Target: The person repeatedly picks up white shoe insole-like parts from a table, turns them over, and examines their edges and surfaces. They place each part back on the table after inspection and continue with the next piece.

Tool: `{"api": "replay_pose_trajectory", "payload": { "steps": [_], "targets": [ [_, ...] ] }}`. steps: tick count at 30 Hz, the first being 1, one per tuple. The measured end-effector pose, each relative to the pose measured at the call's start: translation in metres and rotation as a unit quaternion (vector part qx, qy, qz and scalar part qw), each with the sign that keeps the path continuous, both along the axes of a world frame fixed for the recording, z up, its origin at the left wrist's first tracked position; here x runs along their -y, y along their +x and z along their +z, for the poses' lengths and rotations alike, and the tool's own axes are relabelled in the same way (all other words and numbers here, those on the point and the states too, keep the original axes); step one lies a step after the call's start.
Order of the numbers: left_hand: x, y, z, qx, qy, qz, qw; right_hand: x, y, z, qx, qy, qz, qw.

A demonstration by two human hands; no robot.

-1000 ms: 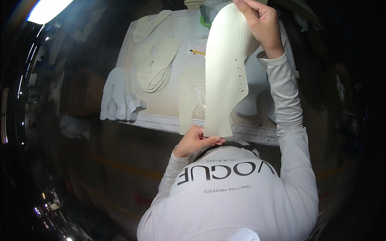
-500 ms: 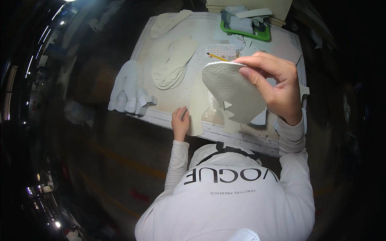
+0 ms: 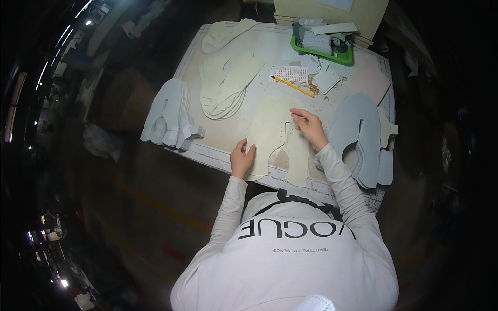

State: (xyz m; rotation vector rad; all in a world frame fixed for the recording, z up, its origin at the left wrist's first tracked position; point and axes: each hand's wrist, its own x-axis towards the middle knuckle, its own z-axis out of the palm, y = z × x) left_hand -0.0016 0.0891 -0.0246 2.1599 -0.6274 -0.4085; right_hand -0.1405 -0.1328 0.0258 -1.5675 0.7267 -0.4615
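A cream leather shoe upper piece [image 3: 265,116] lies flat in front of me, rounded end away, with two legs toward the table's near edge. Small holes line its central slit. My left hand [image 3: 242,160] rests at the piece's left edge, thumb and fingers apart. Over the right side of the piece, near the slit's top, is my right hand [image 3: 310,128]. Its fingers are bent and drawn together; whatever is between them, if anything, is too small to make out. Close to my right forearm lies a stack of grey-blue upper pieces [image 3: 355,116].
Stacks of cream pieces [image 3: 228,83] and light-blue pieces [image 3: 168,106] lie to the left, more cream pieces [image 3: 220,36] far left. Behind the work are a yellow pencil [image 3: 293,86], a patterned card [image 3: 288,73], scraps [image 3: 327,78] and a green basket [image 3: 324,54] of pieces.
The cream piece that my right hand held raised now lies flat. That hand has come down and left onto it. A thin thing seen in my left hand before no longer shows there.
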Motion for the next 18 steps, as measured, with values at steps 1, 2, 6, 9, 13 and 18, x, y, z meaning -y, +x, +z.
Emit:
{"api": "replay_pose_trajectory", "payload": {
  "steps": [1, 2, 6, 9, 13, 18],
  "targets": [
    [0.008, 0.0, 0.003, 0.006, -0.022, -0.043, 0.999, -0.011, -0.003, -0.003, -0.004, 0.094, 0.015, 0.995],
    [0.016, -0.002, 0.008, -0.008, -0.028, -0.081, 0.996, -0.02, -0.005, -0.004, 0.002, 0.182, 0.032, 0.983],
    [0.047, -0.03, 0.039, -0.059, -0.064, -0.139, 0.986, -0.039, -0.007, 0.004, 0.01, 0.307, 0.027, 0.951],
    [0.059, -0.058, 0.059, -0.086, -0.109, -0.207, 0.968, -0.042, -0.008, 0.008, 0.033, 0.311, 0.015, 0.95],
    [0.057, -0.055, 0.059, -0.178, -0.098, -0.264, 0.943, -0.044, -0.001, 0.0, -0.003, 0.23, -0.035, 0.972],
    [0.04, -0.002, 0.03, -0.288, -0.173, -0.08, 0.938, -0.052, 0.002, 0.028, 0.031, 0.313, 0.036, 0.949]
  ]
}}
